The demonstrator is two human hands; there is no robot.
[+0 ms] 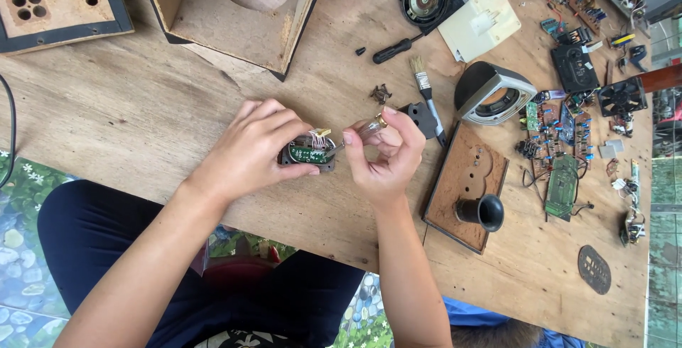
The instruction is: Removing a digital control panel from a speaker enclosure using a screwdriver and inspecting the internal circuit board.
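1. Your left hand (252, 150) clamps a small dark module with a green circuit board (309, 154), held just above the near-middle of the wooden table (142, 106).
2. Your right hand (387, 156) pinches a clear-handled screwdriver (364, 132), tip at the board's wires.
3. Just right of it: paintbrush (426, 95) and wooden panel with a black horn (482, 211).
4. Far side: open speaker box (241, 7), black screwdriver (392, 51).
5. Far right: loose circuit boards (561, 156).
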